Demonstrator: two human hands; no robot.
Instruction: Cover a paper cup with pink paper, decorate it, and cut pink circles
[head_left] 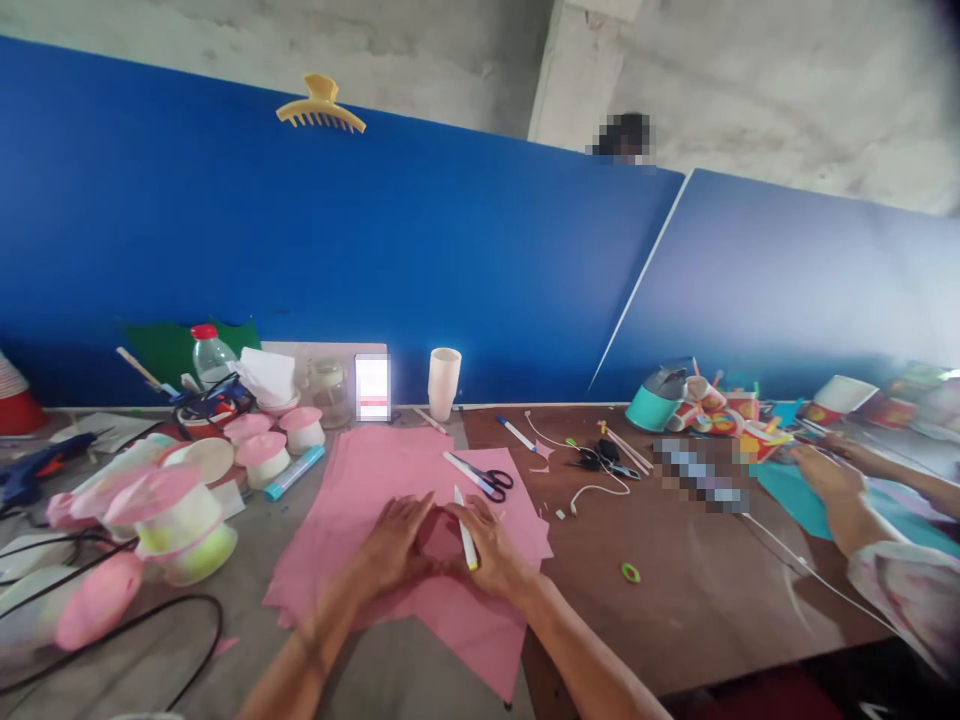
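1. A white marker (pixel 466 535) is gripped by the closed fingers of the right hand (pixel 491 550), its long axis running away from the person and its yellow end nearest.
2. The left hand (pixel 394 545) is laid flat, fingers together, on pink paper (pixel 360 470).
3. Scissors (pixel 484 478) lie just beyond; bare table (pixel 675 590) is seen rightward.

The co-worker's sleeve (pixel 911 590) is cut off at right.

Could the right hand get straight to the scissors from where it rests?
Probably yes: the scissors lie uncovered on the pink paper just beyond the right hand, though it already holds a white marker.
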